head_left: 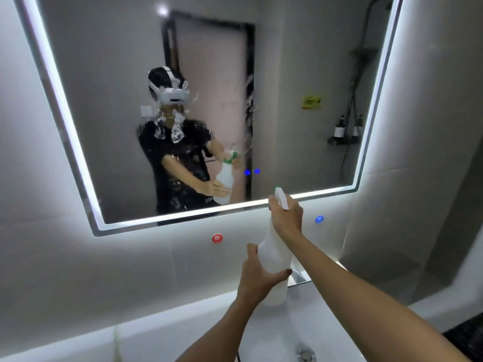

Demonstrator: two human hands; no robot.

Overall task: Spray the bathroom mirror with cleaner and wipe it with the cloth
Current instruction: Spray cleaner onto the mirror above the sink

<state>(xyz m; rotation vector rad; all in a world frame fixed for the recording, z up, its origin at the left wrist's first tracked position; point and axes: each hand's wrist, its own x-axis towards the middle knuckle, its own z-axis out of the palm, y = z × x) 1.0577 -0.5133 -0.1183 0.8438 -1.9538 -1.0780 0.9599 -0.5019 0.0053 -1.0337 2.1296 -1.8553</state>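
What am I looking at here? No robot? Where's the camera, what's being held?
No robot: a person works with bare hands. The single picture comes from a camera worn on the head, looking forward and down; the headset shows in the reflection in the mirror. The left hand grips the lower body of a white spray bottle. The right hand wraps the neck at the trigger, nozzle aimed at the glass. Foam streaks already sit on the mirror. Below are a white sink with its drain and a red sticker and a blue sticker on the wall. No cloth is in view.
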